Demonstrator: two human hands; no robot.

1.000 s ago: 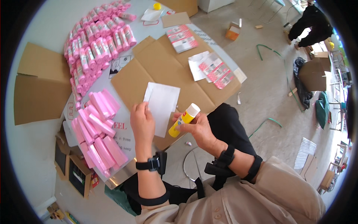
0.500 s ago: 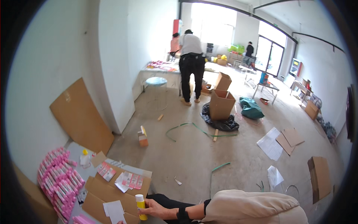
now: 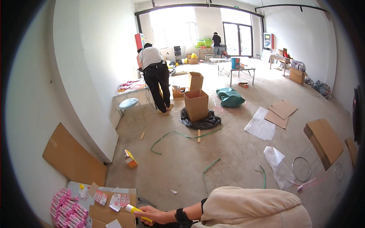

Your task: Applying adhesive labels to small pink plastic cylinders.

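Yellow glue stick (image 3: 137,211) in closed right hand (image 3: 156,216) above cardboard sheet (image 3: 104,214).

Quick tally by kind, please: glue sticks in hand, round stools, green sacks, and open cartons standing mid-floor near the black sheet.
yellow glue stick, held in the right hand: 1
blue-topped stool: 1
green sack: 1
open cartons, front carton and back carton: 2
Total: 5
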